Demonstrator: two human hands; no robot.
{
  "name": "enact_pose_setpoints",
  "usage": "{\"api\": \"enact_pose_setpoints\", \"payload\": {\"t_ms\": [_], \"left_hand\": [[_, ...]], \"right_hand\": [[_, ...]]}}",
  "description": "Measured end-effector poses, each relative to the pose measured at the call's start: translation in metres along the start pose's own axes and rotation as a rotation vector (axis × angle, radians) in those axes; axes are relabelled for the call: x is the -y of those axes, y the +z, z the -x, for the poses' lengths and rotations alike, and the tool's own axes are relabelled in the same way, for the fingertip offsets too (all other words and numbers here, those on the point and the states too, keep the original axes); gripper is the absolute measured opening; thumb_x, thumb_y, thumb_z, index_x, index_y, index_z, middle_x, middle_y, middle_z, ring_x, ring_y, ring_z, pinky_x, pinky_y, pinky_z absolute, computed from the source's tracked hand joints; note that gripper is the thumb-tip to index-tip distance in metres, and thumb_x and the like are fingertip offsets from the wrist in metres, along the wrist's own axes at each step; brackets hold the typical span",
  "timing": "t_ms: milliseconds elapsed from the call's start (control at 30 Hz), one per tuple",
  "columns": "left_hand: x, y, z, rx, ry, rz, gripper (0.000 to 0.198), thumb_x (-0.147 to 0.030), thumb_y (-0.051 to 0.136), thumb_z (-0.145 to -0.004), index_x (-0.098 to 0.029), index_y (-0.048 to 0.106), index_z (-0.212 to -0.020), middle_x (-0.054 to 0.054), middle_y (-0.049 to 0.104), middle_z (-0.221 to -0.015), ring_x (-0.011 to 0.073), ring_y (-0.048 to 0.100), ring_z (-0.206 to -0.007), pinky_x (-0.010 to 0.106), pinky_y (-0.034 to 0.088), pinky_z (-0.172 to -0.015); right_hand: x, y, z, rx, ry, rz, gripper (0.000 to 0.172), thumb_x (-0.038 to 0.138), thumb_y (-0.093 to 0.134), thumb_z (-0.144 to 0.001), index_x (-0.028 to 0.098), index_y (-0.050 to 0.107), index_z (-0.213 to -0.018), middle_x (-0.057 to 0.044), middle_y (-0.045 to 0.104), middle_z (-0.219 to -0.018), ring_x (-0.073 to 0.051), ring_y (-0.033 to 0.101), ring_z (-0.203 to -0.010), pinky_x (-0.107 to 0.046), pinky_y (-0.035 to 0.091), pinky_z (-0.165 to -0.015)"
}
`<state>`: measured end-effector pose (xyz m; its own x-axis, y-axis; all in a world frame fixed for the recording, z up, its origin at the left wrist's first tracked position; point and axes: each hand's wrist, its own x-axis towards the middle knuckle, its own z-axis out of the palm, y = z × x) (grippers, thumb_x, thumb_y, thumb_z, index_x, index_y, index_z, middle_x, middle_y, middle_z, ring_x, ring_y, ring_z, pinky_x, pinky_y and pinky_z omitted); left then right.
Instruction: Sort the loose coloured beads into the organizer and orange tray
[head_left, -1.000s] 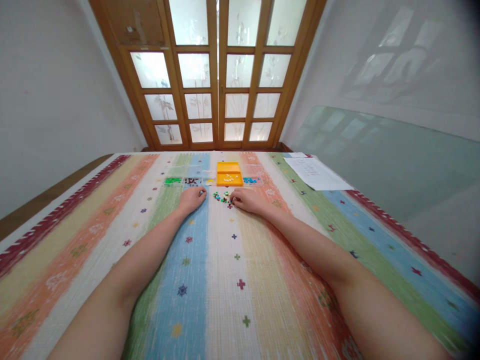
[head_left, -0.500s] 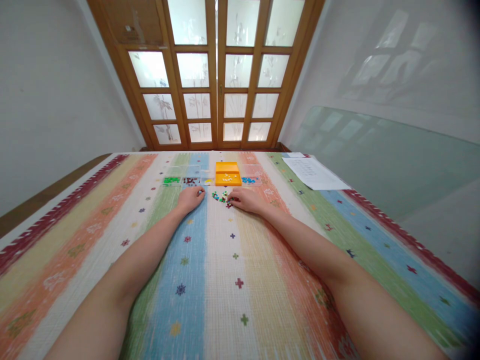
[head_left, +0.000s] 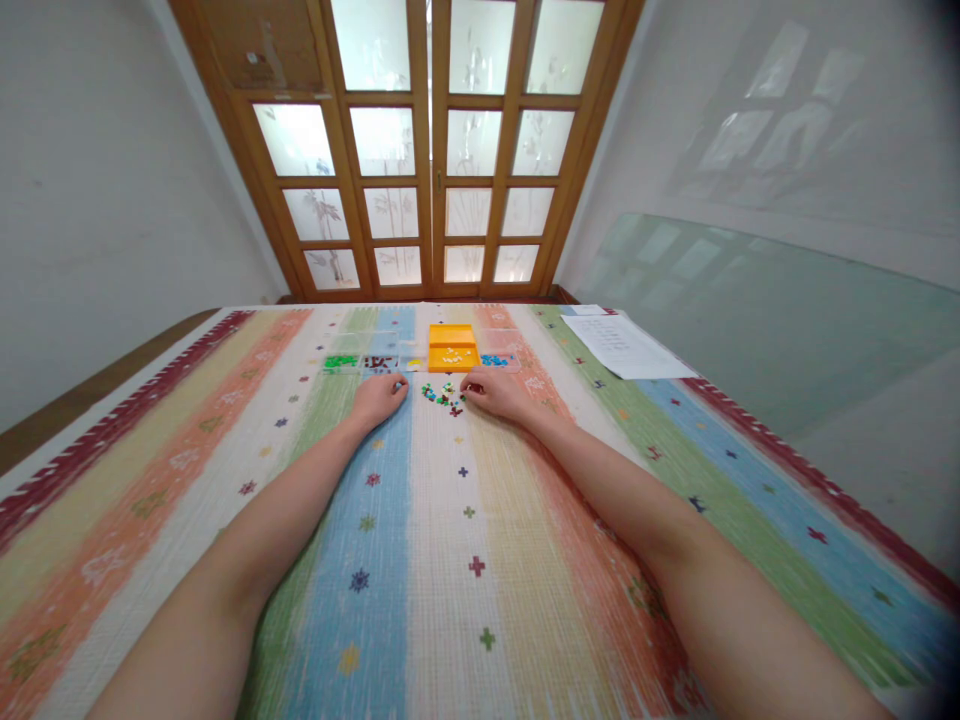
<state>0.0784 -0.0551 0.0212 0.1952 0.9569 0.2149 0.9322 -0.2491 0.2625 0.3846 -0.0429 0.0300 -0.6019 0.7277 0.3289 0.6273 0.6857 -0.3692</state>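
Small multicoloured pieces (head_left: 442,395), green, blue, white and dark red, lie loose on the striped cloth between my hands. My left hand (head_left: 381,398) rests left of them, its fingers curled together; whatever sits at the fingertips is too small to name. At the right edge of the pieces is my right hand (head_left: 495,390), its thumb and fingers bent close together, with their hold too small to make out. Just beyond the hands stands an open yellow box (head_left: 453,335) with white pieces (head_left: 456,355) in it.
Clear trays flank the box, holding green pieces (head_left: 341,361), dark red pieces (head_left: 381,363), a few yellow pieces (head_left: 415,365) and blue pieces (head_left: 496,360). Printed paper (head_left: 626,347) lies at the far right of the table. A glass panel (head_left: 750,310) leans along the right wall.
My right hand has shifted slightly away from the loose pieces, rightward and toward the box, uncovering more of them. My left hand stays in place.
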Motion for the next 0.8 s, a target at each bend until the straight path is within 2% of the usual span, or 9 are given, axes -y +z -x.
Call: {"api": "enact_pose_setpoints", "payload": {"t_ms": [167,400,500,567,700,800], "left_hand": [[-0.002,-0.001,0.001,0.010,0.004,-0.014,0.031,-0.038,0.054,-0.099,-0.025,0.078,-0.113,0.007,0.080,-0.104,0.0248,0.071,-0.095,0.032,0.049,-0.083],[-0.003,-0.001,0.001,0.012,0.008,-0.032,0.031,-0.038,0.053,-0.099,-0.025,0.078,-0.114,0.007,0.080,-0.104,0.0248,0.071,-0.096,0.032,0.049,-0.083],[-0.005,-0.002,0.002,0.008,0.031,-0.035,0.030,-0.037,0.053,-0.099,-0.025,0.078,-0.113,0.006,0.080,-0.105,0.0246,0.071,-0.097,0.031,0.049,-0.083],[-0.009,-0.003,0.003,0.008,0.057,-0.028,0.031,-0.037,0.053,-0.100,-0.025,0.078,-0.114,0.007,0.080,-0.104,0.0245,0.071,-0.098,0.031,0.049,-0.084],[-0.026,-0.004,0.005,0.037,0.114,0.008,0.032,-0.038,0.053,-0.101,-0.024,0.079,-0.114,0.007,0.079,-0.103,0.0240,0.071,-0.098,0.032,0.049,-0.086],[-0.044,-0.004,0.004,0.069,0.159,0.040,0.030,-0.037,0.055,-0.101,-0.024,0.079,-0.113,0.007,0.079,-0.106,0.0242,0.071,-0.099,0.033,0.050,-0.088]], "right_hand": [[0.005,0.001,0.001,0.118,-0.105,-0.034,0.014,0.019,0.065,-0.096,0.021,0.077,-0.103,-0.005,0.072,-0.100,-0.019,0.063,-0.091,-0.028,0.044,-0.082],[0.010,0.007,-0.002,0.104,-0.080,-0.004,0.012,0.017,0.064,-0.096,0.019,0.076,-0.097,-0.007,0.073,-0.098,-0.019,0.063,-0.090,-0.028,0.043,-0.080],[0.006,0.006,-0.002,0.023,-0.035,0.001,0.013,0.017,0.063,-0.095,0.019,0.075,-0.099,-0.006,0.073,-0.096,-0.019,0.061,-0.087,-0.028,0.042,-0.078],[-0.002,0.003,-0.003,-0.087,0.024,0.015,0.013,0.018,0.061,-0.095,0.019,0.074,-0.099,-0.005,0.072,-0.095,-0.018,0.061,-0.086,-0.028,0.041,-0.078],[-0.034,-0.004,-0.003,-0.318,0.234,0.069,0.014,0.023,0.061,-0.095,0.019,0.073,-0.098,-0.006,0.072,-0.093,-0.020,0.060,-0.085,-0.029,0.041,-0.077],[-0.061,-0.007,-0.002,-0.394,0.395,0.109,0.015,0.025,0.060,-0.095,0.020,0.073,-0.099,-0.006,0.072,-0.091,-0.021,0.060,-0.082,-0.030,0.040,-0.073]]}}
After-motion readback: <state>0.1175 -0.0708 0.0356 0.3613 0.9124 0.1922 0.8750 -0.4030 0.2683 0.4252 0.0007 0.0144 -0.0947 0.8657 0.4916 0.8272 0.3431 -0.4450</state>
